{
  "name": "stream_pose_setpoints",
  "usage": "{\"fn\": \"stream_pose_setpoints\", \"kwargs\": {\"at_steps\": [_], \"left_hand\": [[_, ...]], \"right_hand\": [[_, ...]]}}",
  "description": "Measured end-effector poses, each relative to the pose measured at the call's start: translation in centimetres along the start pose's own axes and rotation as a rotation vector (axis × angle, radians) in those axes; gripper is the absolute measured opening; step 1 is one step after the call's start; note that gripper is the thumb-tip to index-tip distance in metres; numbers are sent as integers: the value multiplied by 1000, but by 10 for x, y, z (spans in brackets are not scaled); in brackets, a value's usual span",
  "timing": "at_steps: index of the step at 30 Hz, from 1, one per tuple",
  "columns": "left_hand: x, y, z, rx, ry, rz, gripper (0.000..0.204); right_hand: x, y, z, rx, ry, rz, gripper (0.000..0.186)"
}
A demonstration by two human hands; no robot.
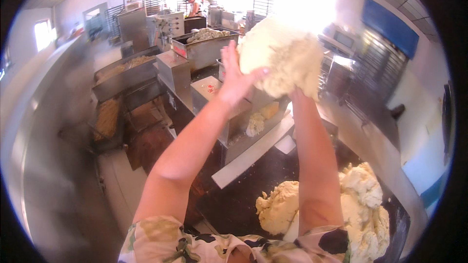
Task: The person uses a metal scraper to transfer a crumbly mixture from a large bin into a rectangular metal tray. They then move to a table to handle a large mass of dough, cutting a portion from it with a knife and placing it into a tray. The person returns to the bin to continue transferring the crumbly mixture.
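Note:
A big pale-yellow lump of dough (280,51) is raised in front of me at arm's length, held between both hands. My left hand (238,79) presses on its left side with fingers spread. My right hand (298,93) is under its lower right, with the fingers hidden by the dough. Below the lump stands a metal machine (234,141) with dough scraps (256,124) on it. Beside my right forearm, more dough (363,204) is heaped on the dark tabletop (229,209), and a smaller piece (280,209) lies to its left.
A long white strip (253,152) and a small white square (285,144) lie across the table. Farther off is a metal trough (185,51) with crumbly dough. Bins of crumbs (108,119) stand left, near a steel-sided unit (36,151). A person (195,9) works far back.

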State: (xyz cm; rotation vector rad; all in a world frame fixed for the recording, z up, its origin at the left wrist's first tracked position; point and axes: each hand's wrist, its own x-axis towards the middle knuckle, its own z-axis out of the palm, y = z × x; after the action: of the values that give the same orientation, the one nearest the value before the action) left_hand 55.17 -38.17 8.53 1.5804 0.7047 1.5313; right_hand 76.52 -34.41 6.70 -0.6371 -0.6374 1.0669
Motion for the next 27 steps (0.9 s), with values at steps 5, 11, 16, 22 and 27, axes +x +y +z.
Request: {"fn": "stream_pose_setpoints", "kwargs": {"at_steps": [5,11,16,22,27], "left_hand": [[85,-123,-93,503,231,44,101],[13,-207,-227,99,66,-186,51],[-65,-239,-398,151,91,-703,25],[-111,-218,-559,217,278,-994,22],[-84,-195,-605,251,405,-1032,22]], "right_hand": [[56,110,-31,-270,322,149,48],[67,165,17,-1071,426,-585,47],[70,184,97,-1788,322,-497,48],[77,182,121,-2023,358,-369,45],[80,185,142,-2015,407,-299,41]]}}
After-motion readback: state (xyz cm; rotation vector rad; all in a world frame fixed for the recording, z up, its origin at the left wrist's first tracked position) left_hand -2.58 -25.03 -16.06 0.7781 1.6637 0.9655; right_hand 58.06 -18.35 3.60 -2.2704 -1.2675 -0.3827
